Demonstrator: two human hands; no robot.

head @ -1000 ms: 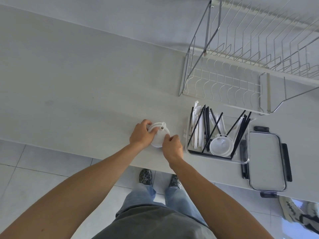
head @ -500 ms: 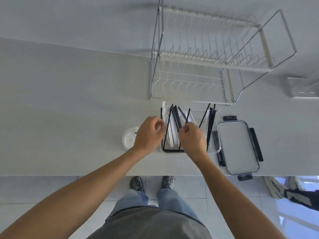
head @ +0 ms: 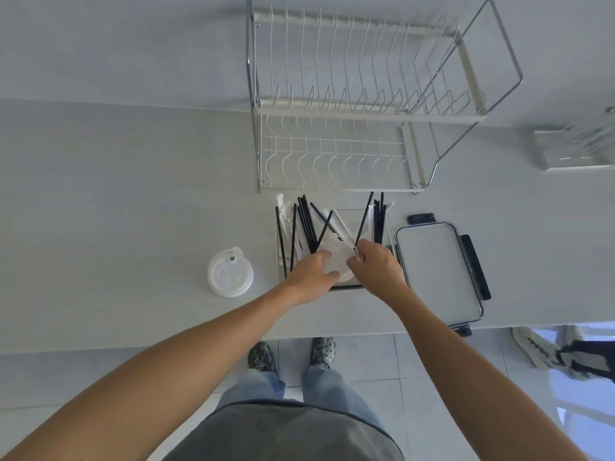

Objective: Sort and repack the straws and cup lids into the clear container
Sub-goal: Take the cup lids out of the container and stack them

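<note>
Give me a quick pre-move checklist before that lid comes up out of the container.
1. Both hands on the cup lid in the clear container: left hand and right hand touch it; ok.
2. Firm grip: cannot tell, fingers hide the rim.
3. Black straws clear of the lid: not ok, several lean above it.
4. Spot on the counter for it: ok, beside the other lid.
5. Container cover out of the way: ok, lying to the right.

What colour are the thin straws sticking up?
Black straws, beside some white wrapped ones; seen in the head view.
</note>
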